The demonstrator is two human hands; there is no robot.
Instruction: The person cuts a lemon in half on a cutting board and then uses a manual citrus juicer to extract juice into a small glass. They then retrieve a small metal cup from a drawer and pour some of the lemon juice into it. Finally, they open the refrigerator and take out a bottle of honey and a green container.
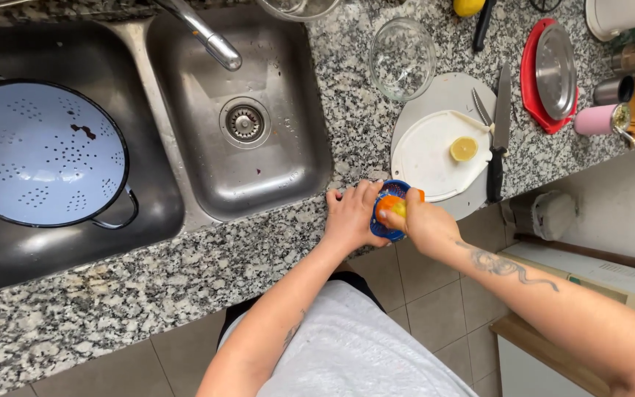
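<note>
1. Right hand [424, 220] clamps a lemon half [393, 207] onto a blue juicer [385, 220] at the granite counter [185, 272] edge; left hand [350, 213] grips the juicer's rim.
2. Squeezing appears underway; twisting likely calls for firm bracing.
3. 1 lemon half on board [464, 149] waits.

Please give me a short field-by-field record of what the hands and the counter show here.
left hand: steadies the blue juicer at the counter edge
right hand: presses a lemon half onto the juicer
board: white, holds another lemon half
knife: lies right of the board
bowl: glass, behind the board
sink: steel, beside a colander in the left basin
</note>
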